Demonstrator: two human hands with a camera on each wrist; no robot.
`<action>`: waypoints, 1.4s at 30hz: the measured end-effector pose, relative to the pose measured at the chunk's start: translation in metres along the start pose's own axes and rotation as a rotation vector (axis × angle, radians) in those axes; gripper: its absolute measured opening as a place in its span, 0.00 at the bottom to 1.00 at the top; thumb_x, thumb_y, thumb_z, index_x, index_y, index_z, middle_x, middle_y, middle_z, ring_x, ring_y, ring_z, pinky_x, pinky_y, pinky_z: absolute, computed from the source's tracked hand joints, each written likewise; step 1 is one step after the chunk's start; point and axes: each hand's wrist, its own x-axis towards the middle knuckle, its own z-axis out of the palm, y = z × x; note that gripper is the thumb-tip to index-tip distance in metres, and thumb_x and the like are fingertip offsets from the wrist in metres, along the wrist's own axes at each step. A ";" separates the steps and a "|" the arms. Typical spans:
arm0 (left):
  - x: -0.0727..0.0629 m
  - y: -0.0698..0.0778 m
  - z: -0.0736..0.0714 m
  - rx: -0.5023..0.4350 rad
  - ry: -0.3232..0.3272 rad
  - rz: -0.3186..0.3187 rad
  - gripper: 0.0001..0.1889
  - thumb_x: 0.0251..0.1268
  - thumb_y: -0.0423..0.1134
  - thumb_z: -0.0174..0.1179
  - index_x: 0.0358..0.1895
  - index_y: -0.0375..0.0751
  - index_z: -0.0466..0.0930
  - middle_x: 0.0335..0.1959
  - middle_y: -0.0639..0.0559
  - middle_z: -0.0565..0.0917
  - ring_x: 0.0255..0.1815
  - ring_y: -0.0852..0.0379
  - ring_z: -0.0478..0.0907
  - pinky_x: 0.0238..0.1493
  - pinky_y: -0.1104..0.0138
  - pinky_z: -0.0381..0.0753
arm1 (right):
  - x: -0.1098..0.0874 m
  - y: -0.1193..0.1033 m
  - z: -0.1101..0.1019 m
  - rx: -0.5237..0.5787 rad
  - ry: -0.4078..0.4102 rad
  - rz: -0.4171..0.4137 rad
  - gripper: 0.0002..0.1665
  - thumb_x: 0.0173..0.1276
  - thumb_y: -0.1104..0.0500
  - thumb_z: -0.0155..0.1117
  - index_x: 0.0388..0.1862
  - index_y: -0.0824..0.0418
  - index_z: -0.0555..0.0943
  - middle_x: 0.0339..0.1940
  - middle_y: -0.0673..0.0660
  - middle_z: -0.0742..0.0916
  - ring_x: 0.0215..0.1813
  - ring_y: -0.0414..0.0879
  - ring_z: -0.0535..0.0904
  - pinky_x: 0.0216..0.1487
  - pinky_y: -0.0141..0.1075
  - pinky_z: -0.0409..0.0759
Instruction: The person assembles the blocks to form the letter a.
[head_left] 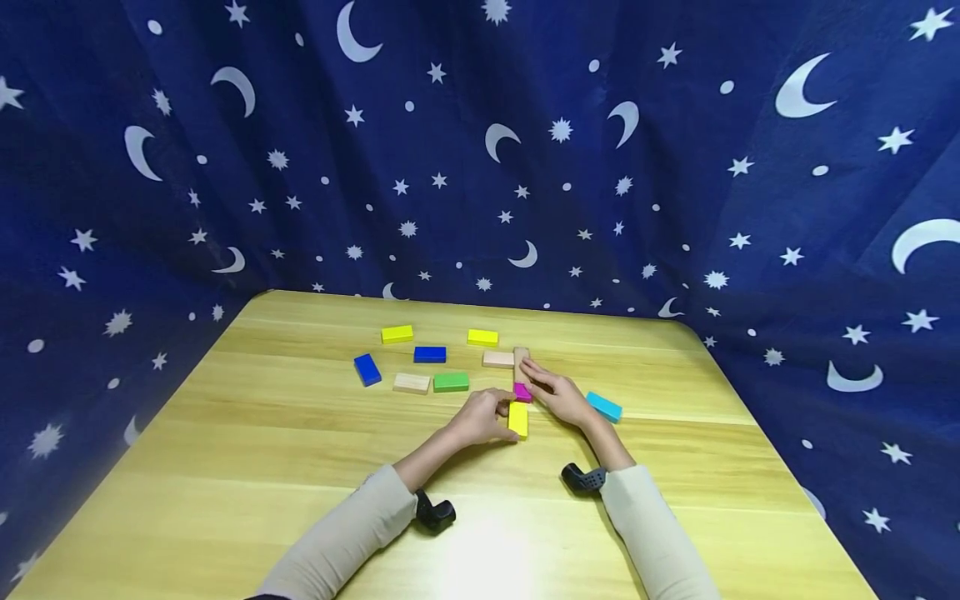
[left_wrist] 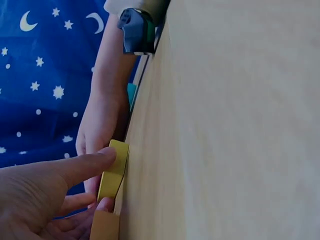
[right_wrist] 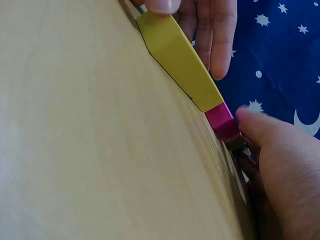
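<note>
My left hand pinches a yellow block by its ends, thumb on the near one. The block's far end meets a magenta block, as the right wrist view also shows. Beyond that lies a plain wooden block, in line with it. My right hand rests along the right side of this row, fingertips on the wooden block and thumb beside the magenta block. In the left wrist view the yellow block sits under the thumb.
Another pale wooden block adjoins the row's left side. Farther left lie a green block, a light wooden block, blue blocks and yellow blocks. A light-blue block lies right of my right hand. A starry curtain surrounds the table.
</note>
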 end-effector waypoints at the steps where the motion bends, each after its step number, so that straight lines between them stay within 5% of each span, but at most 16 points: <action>1: 0.000 0.000 0.001 -0.001 0.010 -0.004 0.36 0.38 0.41 0.76 0.55 0.29 0.74 0.38 0.46 0.80 0.35 0.60 0.77 0.37 0.75 0.76 | 0.000 0.000 0.000 0.004 -0.001 0.011 0.25 0.72 0.55 0.51 0.66 0.58 0.68 0.70 0.55 0.65 0.69 0.53 0.58 0.65 0.52 0.57; 17: 0.002 -0.003 0.007 -0.072 0.095 -0.056 0.35 0.38 0.41 0.76 0.53 0.32 0.73 0.46 0.43 0.81 0.38 0.57 0.80 0.41 0.71 0.77 | -0.002 0.000 0.000 -0.027 -0.007 -0.013 0.27 0.71 0.54 0.52 0.67 0.59 0.66 0.70 0.56 0.64 0.69 0.57 0.58 0.64 0.55 0.57; 28: -0.001 -0.009 0.008 0.171 0.086 -0.007 0.38 0.40 0.53 0.73 0.56 0.36 0.75 0.53 0.46 0.77 0.54 0.50 0.72 0.57 0.61 0.69 | 0.000 -0.001 -0.001 -0.030 -0.008 -0.010 0.27 0.71 0.53 0.52 0.67 0.59 0.66 0.70 0.55 0.64 0.69 0.56 0.58 0.65 0.54 0.56; 42: 0.001 -0.014 0.015 0.227 0.083 -0.014 0.39 0.43 0.57 0.70 0.58 0.36 0.74 0.52 0.47 0.73 0.53 0.52 0.70 0.55 0.65 0.70 | -0.002 0.000 0.001 -0.031 -0.013 -0.007 0.28 0.71 0.50 0.51 0.68 0.59 0.66 0.70 0.55 0.64 0.69 0.58 0.58 0.64 0.56 0.57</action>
